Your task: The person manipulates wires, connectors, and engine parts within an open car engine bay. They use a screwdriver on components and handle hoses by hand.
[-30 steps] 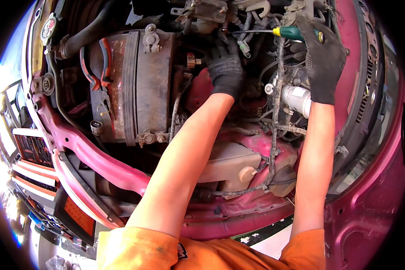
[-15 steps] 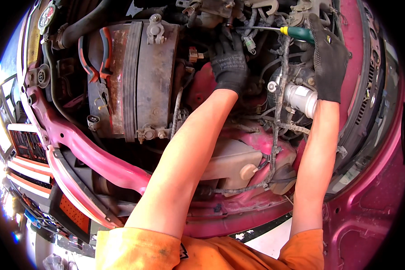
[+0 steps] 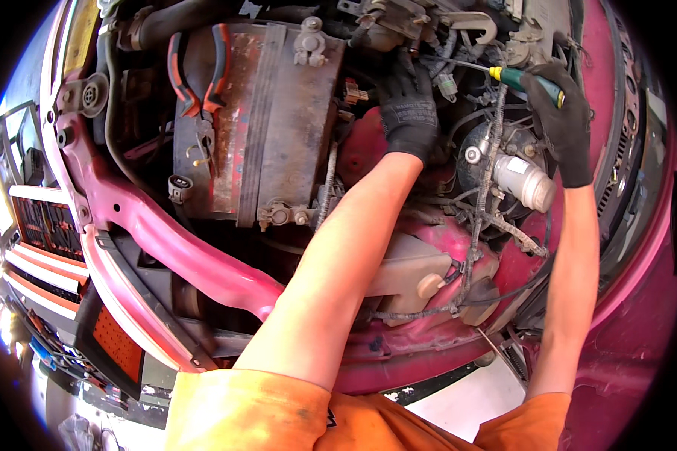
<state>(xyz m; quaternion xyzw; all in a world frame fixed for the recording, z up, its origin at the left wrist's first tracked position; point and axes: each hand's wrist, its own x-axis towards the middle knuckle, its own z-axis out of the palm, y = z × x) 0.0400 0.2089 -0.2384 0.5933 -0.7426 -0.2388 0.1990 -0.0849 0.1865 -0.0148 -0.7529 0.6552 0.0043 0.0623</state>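
Note:
Both my hands wear black gloves over the engine bay of a pink-red car. My right hand (image 3: pixel 564 120) has its fingers bent around the handle of a screwdriver (image 3: pixel 513 77), green with a yellow collar and a yellow end. Its thin shaft points left, toward the fingertips of my left hand (image 3: pixel 408 113). Those fingers reach up among dark engine parts and close around something small. What they hold is partly hidden, and whether the screwdriver's tip touches it I cannot tell. Just right of them hangs a pale green connector (image 3: pixel 447 86).
Red-and-black pliers (image 3: pixel 217 71) lie on the dirty battery (image 3: pixel 293 120) to the left. A brake fluid reservoir (image 3: pixel 525 183) and a wiring harness (image 3: pixel 489 165) sit below my right hand. Beyond the pink front crossmember (image 3: pixel 180 240) stands a tool cabinet (image 3: pixel 116 346).
The view has shifted, so the engine bay lies further right. My right hand's fingers, stretched past the handle before, are now bent around it. My left hand stays among the same parts.

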